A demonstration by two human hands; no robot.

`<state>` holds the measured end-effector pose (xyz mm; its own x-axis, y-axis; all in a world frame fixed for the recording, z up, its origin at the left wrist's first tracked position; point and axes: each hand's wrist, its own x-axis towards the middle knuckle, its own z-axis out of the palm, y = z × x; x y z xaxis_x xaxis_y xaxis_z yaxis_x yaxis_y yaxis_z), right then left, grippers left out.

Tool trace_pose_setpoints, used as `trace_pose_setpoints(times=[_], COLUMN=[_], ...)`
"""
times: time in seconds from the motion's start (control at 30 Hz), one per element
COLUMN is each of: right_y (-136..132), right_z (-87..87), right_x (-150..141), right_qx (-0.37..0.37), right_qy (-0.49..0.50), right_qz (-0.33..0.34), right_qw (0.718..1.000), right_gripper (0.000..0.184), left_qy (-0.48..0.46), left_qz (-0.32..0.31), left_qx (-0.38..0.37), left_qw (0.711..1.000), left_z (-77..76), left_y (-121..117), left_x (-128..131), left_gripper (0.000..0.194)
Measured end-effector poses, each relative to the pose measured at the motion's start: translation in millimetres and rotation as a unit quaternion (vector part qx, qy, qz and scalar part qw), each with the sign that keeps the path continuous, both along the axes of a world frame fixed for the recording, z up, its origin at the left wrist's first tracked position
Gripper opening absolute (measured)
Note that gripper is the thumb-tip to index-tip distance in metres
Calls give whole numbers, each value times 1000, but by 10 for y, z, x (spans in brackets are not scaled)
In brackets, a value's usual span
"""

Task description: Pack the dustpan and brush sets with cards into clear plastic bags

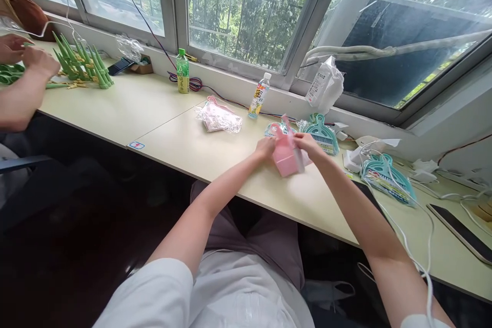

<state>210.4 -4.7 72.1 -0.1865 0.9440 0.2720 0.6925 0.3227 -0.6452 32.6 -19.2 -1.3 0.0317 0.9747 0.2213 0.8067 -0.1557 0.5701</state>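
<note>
At the middle of the table, in the head view, my left hand (pixel 266 147) is closed on the left edge of a pink dustpan (pixel 285 160). My right hand (pixel 306 144) grips a small pink brush (pixel 297 156) with pale bristles, held against the dustpan's right side and a little blurred. Behind them, partly covered by the dustpan, lies a teal dustpan set (pixel 270 128). Just past my right hand is another teal dustpan and brush set (pixel 322 133). Pink dustpans in clear wrap (pixel 221 117) lie to the left.
Two drink bottles, one green (pixel 183 73) and one yellow-labelled (pixel 260 96), stand along the back. At right are a teal set (pixel 388 178), a power strip (pixel 351 160), white cables and a phone (pixel 459 230). Another person's hands (pixel 40 61) work beside green spiky pieces (pixel 82 64).
</note>
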Motion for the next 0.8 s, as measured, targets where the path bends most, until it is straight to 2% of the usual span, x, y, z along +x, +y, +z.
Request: trace_pose_setpoints(times=[0.07,0.17,0.23,0.27,0.37,0.43,0.53,0.6,0.67,0.8], right_y=[32,80,96,95,79,83,143,196,230,199], right_z=[247,607,713,711,510,268,-101,-274,-369,-415], right_x=[259,742,1000,1080,1110,1018,870,819,814,871], right_qx=[10,70,80,56,-63,-118,-152,-138,-113,-125], right_qy=[37,87,74,44,-132,-216,-303,-372,-398,-342], right_qz=[6,-19,-9,-14,-60,-23,-8,-33,-52,-38], right_qw=[999,994,994,997,987,969,941,917,909,930], right_gripper=[33,36,31,27,16,12,15,23,23,19], left_qy=[-2,-29,-16,-2,49,84,128,144,151,173], left_qz=[26,86,74,62,39,33,16,11,9,5], left_qx=[-14,44,42,36,16,4,-13,-22,-29,-39], left_qw=[1000,995,996,997,998,996,992,989,988,984], left_z=[20,56,54,45,8,-4,11,34,56,80], left_y=[65,135,154,155,130,96,34,-5,-33,-52], left_x=[-126,-319,-388,-402,-396,-387,-388,-391,-389,-378], left_gripper=[38,50,47,44,38,36,37,39,42,47])
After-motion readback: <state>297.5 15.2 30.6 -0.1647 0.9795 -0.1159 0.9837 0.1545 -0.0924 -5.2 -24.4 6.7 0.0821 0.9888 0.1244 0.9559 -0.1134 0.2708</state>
